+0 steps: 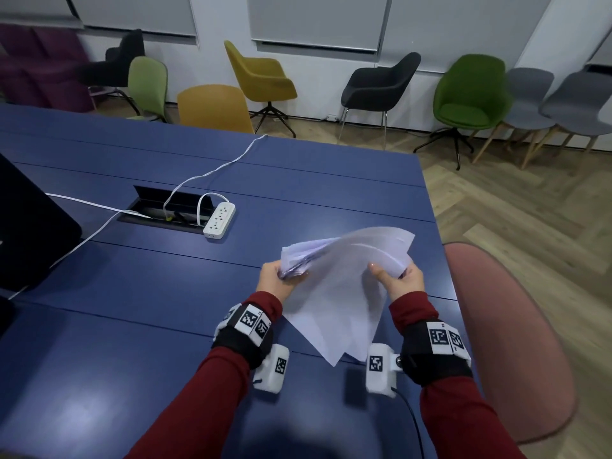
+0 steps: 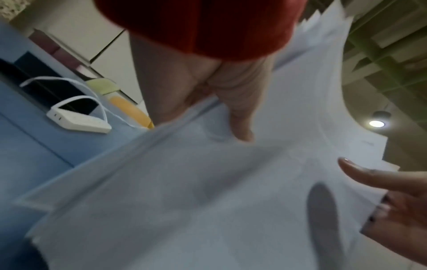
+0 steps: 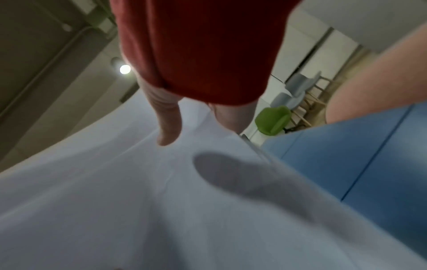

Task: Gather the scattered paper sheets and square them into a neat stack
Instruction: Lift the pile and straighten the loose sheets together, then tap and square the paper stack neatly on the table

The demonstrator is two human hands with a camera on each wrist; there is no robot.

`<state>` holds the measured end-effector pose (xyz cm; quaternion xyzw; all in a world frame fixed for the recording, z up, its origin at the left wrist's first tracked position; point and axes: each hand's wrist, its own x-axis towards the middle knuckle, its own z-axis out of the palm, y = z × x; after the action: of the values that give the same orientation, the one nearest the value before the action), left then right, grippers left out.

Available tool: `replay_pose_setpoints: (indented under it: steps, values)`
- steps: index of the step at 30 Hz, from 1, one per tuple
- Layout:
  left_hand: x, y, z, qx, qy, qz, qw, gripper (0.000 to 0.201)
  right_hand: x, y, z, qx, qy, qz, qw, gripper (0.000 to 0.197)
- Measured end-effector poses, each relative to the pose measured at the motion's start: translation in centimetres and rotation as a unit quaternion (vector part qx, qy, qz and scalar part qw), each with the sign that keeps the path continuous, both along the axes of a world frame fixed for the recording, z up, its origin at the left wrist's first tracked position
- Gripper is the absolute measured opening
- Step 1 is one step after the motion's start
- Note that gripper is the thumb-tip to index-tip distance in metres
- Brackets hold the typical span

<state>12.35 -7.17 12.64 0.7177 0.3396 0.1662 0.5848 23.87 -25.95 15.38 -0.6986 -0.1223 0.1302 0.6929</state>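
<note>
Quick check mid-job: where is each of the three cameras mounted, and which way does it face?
Head: on the head, looking down at the blue table; both sleeves, left hand and right hand hold the paper sheets.
Left wrist: along the left hand toward the sheets and power strip; sleeve and thumb show.
Right wrist: along the right hand over the sheets; sleeve and thumb show.
Shared: all see the sheets and table.

My head camera looks forward and down from above, taking in the blue table (image 1: 139, 293) and the chairs along the far wall. The camera on my left wrist sits very near the paper sheets (image 2: 208, 201), facing along my left hand (image 2: 231, 95) toward the far left. The right-wrist one, equally near, faces along my right hand (image 3: 168, 120). All three views share the sheets and table.
</note>
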Motion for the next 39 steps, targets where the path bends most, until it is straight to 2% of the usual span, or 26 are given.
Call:
replay_pose_setpoints:
  steps: [1,3,4,6,8,10,12,13,15,17,19,21,23,26,27,30,32,34,35,36,38,39]
  values:
    - [0.0,-0.3,0.0,-0.001,-0.002,0.03,1.0,0.017,0.0,0.1,0.1,-0.004,-0.005,-0.003,1.0,0.028]
    - [0.0,-0.3,0.6,0.01,0.008,0.07,0.997,0.025,0.2,0.3,0.7,-0.012,-0.022,0.002,1.0,0.025]
    - [0.1,0.1,1.0,0.042,0.018,0.073,0.996,0.03,0.4,0.2,1.3,-0.017,-0.038,-0.001,0.999,0.028]
    - [0.0,0.5,3.4,0.16,0.057,0.044,0.984,0.018,1.0,-0.3,2.4,-0.044,-0.11,-0.033,0.992,0.039]
    - [0.0,1.0,6.0,0.288,0.107,-0.007,0.952,0.01,1.7,-1.1,3.8,-0.129,-0.229,-0.081,0.962,0.062]
    - [0.3,1.0,8.1,0.397,0.157,-0.081,0.901,0.009,2.0,-1.3,5.1,-0.254,-0.311,-0.081,0.912,0.072]
    - [0.7,0.6,9.3,0.449,0.189,-0.153,0.86,0.011,2.2,-1.1,5.9,-0.363,-0.323,-0.004,0.874,0.061]
    - [0.9,0.3,9.7,0.459,0.201,-0.18,0.846,0.013,2.3,-1.0,5.9,-0.375,-0.313,0.055,0.871,0.052]
    - [1.3,0.0,10.2,0.458,0.206,-0.209,0.839,0.009,2.4,-0.9,5.4,-0.338,-0.254,0.165,0.891,0.032]
    - [1.4,0.3,10.1,0.428,0.201,-0.227,0.851,0.009,2.5,-1.0,4.0,-0.314,-0.201,0.205,0.905,0.022]
    - [0.8,1.1,9.5,0.386,0.216,-0.258,0.859,0.014,2.6,-1.2,2.7,-0.306,-0.164,0.209,0.914,0.035]
    - [-0.5,2.5,8.3,0.364,0.253,-0.278,0.852,0.021,3.1,-1.7,1.3,-0.299,-0.145,0.206,0.92,0.046]
    - [-2.3,4.3,6.9,0.313,0.273,-0.265,0.87,0.021,3.4,-2.6,0.8,-0.262,-0.113,0.187,0.94,0.03]
    - [-5.0,7.0,5.4,0.232,0.255,-0.212,0.914,0.022,3.2,-4.7,1.3,-0.181,-0.045,0.182,0.965,0.009]
    - [-5.7,7.6,5.2,0.194,0.229,-0.193,0.934,0.024,3.1,-5.3,1.3,-0.157,-0.032,0.186,0.969,0.009]
    - [-6.6,8.4,5.0,0.045,0.084,-0.136,0.986,0.023,3.2,-5.8,0.8,-0.104,-0.012,0.141,0.984,0.013]
    - [-6.8,8.4,4.4,-0.041,0.021,-0.087,0.995,0.025,3.2,-5.4,0.5,-0.077,-0.018,0.103,0.992,0.011]
    - [-6.8,7.8,3.7,-0.103,-0.004,-0.067,0.992,0.041,3.1,-4.8,0.4,-0.049,-0.011,0.067,0.997,0.014]
    - [-6.6,7.4,3.2,-0.112,-0.006,-0.064,0.992,0.047,3.0,-4.4,0.3,-0.036,-0.008,0.052,0.998,0.018]
    - [-6.3,6.9,3.0,-0.102,-0.007,-0.059,0.993,0.041,2.9,-3.9,0.2,-0.027,-0.005,0.04,0.999,0.02]
    - [-5.3,5.7,3.1,-0.059,-0.02,-0.024,0.998,0.013,2.8,-3.1,0.3,-0.02,-0.011,0.021,1.0,0.017]
    - [-4.8,5.3,3.2,-0.039,-0.031,-0.002,0.999,0.01,2.6,-2.7,0.2,-0.023,-0.02,0.01,0.999,0.013]
